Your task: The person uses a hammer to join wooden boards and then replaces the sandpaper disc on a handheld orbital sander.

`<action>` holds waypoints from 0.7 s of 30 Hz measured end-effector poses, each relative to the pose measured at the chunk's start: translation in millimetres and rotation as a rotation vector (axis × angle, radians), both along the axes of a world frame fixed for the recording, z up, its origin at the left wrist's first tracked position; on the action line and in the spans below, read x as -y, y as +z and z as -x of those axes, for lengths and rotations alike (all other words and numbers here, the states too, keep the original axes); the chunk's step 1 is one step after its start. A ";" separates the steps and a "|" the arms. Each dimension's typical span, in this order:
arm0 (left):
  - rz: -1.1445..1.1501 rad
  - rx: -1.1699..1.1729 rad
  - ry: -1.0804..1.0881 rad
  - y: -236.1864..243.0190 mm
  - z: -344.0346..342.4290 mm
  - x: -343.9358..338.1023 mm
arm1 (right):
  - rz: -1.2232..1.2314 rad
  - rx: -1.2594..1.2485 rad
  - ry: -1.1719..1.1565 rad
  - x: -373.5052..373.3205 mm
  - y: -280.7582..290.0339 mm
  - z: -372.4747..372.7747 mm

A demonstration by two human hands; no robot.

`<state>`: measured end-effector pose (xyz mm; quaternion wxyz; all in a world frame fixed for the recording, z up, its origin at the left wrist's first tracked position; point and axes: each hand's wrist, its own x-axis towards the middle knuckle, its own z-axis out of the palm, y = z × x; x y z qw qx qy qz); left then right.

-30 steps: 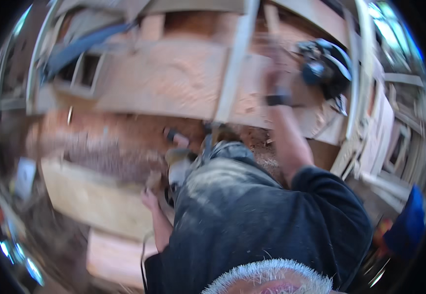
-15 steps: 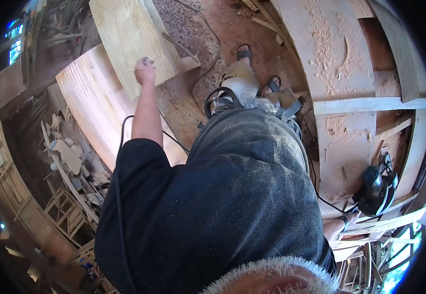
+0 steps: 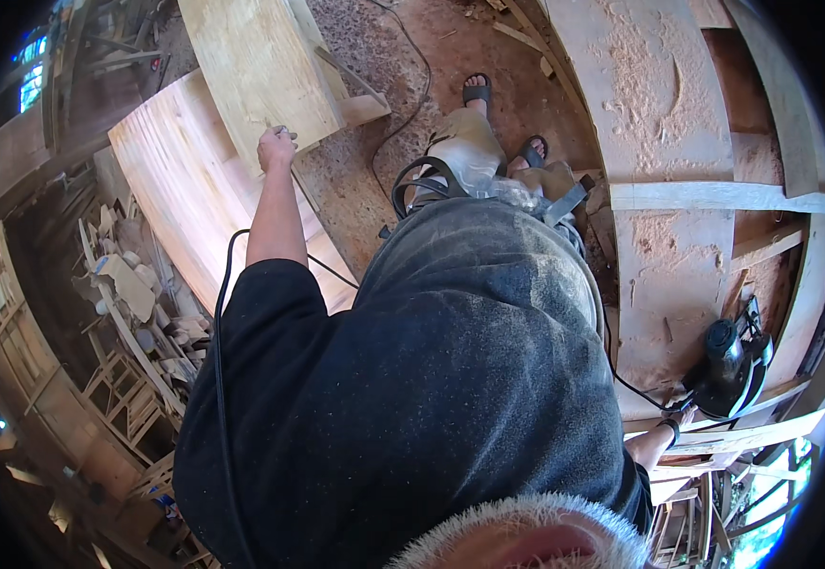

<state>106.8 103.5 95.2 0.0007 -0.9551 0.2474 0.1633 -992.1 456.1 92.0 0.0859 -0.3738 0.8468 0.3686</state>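
My left hand [image 3: 276, 148] is closed at the near edge of a pale wooden board [image 3: 251, 66], on a small dark thing I cannot make out. A wider pinkish board [image 3: 175, 161] lies beneath it. My right hand [image 3: 684, 417] reaches back on the right to the rear end of a dark teal power tool [image 3: 727, 375] on a dusty workbench [image 3: 664, 123], beside its black cord; its fingers are largely hidden.
My sandalled feet stand on a dirty floor [image 3: 450, 38] between the boards and bench. A black cable [image 3: 422, 76] crosses it, and another loops past my left side. A slat [image 3: 678, 194] crosses the bench. Scrap wood [image 3: 137, 294] is piled at the left.
Since a second ago my view has swung round, bringing bench and power tool to the right. My right hand has gone from over the bench to the tool. In the last half second little has moved.
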 end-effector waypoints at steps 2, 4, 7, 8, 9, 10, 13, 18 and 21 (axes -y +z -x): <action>-0.005 -0.021 -0.022 -4.9 2.5 -3.0 | -0.016 0.000 0.005 2.3 -1.1 1.4; -0.005 -0.040 -0.048 -11.0 2.3 -3.1 | -0.026 -0.001 0.006 5.5 -2.2 1.5; -0.029 -0.104 -0.018 -22.8 2.5 -6.1 | -0.018 -0.002 -0.018 10.0 -2.8 -0.7; -0.008 -0.087 -0.044 -27.1 2.7 -7.1 | -0.012 -0.003 -0.025 11.4 -2.9 -1.6; -0.018 -0.078 -0.085 -31.7 3.5 -8.1 | -0.008 -0.009 -0.035 12.3 -2.8 -2.5; -0.058 -0.088 -0.080 -34.9 3.5 -9.2 | -0.004 -0.008 -0.041 13.3 -2.7 -2.8; -0.071 -0.140 -0.071 -43.2 6.3 -10.8 | 0.020 -0.006 -0.064 15.4 -3.9 -3.5; -0.078 -0.127 -0.171 -36.7 12.9 -6.2 | 0.094 -0.001 -0.123 21.9 -15.2 -3.8; -0.088 -0.122 -0.197 -25.5 18.2 2.4 | 0.171 -0.012 -0.179 26.7 -24.9 -7.0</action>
